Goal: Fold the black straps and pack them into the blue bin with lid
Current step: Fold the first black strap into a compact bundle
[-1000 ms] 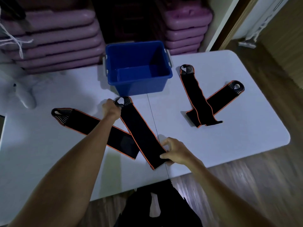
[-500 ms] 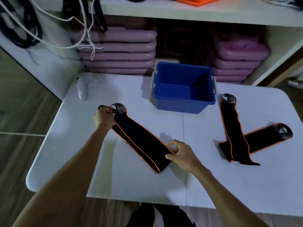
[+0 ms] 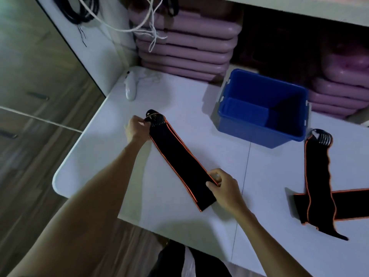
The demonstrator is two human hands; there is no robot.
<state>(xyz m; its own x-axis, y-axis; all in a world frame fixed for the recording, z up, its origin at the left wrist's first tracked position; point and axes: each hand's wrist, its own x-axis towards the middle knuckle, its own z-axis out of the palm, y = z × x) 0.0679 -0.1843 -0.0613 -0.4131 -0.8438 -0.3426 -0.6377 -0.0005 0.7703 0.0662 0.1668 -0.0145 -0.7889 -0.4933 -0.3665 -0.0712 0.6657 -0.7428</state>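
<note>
The left hand and right hand each pinch an end of two stacked black straps, lining them up to fold.

Storage or stock room — white folding table on wood-look flooring; at 12 o'clock, stacked mauve plastic cases under a white shelf; coiled black and white cables at 11 o'clock.

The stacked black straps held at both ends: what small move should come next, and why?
Probably bring the right hand with its end up to the looped end in the left hand, folding the stacked straps in half: they lie flat, full length, and the blue bin looks shorter.
</note>
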